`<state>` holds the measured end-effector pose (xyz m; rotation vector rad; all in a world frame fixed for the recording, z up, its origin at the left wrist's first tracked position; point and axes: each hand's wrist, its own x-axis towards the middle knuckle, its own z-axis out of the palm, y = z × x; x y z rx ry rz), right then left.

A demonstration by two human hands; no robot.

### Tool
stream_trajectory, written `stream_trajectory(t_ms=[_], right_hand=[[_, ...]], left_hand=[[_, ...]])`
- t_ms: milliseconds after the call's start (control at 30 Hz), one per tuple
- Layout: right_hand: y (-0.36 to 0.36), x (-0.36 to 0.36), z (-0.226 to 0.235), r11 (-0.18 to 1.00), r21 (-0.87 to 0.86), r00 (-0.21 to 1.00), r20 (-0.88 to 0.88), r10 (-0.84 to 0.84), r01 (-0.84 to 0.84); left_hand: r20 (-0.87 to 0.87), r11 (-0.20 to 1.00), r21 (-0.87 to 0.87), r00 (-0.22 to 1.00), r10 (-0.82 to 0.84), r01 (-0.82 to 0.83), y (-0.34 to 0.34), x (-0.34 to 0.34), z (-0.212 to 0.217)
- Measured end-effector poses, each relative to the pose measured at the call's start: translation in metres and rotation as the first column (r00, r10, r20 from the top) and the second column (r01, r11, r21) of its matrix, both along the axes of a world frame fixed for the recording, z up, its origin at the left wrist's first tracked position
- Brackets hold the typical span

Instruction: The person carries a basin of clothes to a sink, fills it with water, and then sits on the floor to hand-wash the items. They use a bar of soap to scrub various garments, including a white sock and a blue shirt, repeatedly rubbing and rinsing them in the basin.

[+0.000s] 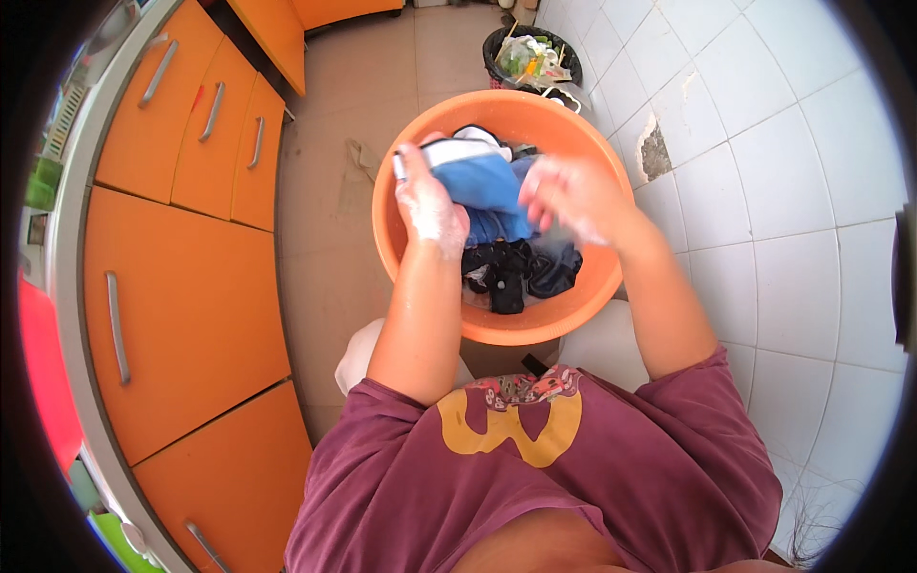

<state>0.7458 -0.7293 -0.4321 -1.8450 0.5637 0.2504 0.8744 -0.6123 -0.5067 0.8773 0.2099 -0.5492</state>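
Note:
A large orange basin [401, 296] stands in front of me with wet clothes in it. My left hand [427, 202], with white suds on its wrist, is closed round the left side of a blue and white garment [482, 181] and holds it up over the basin. My right hand [578, 198] is beside the garment's right edge, its fingers curled and smeared by motion; whether they grip the cloth cannot be made out. Below the hands lie dark clothes [511, 272], black and navy, in the basin, with a little cloudy water among them.
Orange cabinets [191, 296] with metal handles and a grey countertop edge [76, 181] run along my left. A white tiled wall [764, 201] rises on the right. Beyond the basin stands a black-lined waste bin [573, 62] full of scraps. Brown floor tiles [334, 210] lie between cabinets and basin.

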Motion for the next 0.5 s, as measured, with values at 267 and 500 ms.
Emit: stream_trajectory(t_ms=[267, 500], right_hand=[[0.016, -0.001, -0.098, 0.753, -0.560, 0.927, -0.077, 0.368, -0.345], [0.034, 0.021, -0.108, 0.629, -0.741, 0.969, -0.126, 0.214, -0.235]], left_hand=[[-0.165, 0.975, -0.221, 0.986, -0.018, -0.019, -0.001, 0.005, -0.008], [-0.148, 0.966, -0.256, 0.989, -0.011, -0.027, -0.002, 0.008, -0.021]])
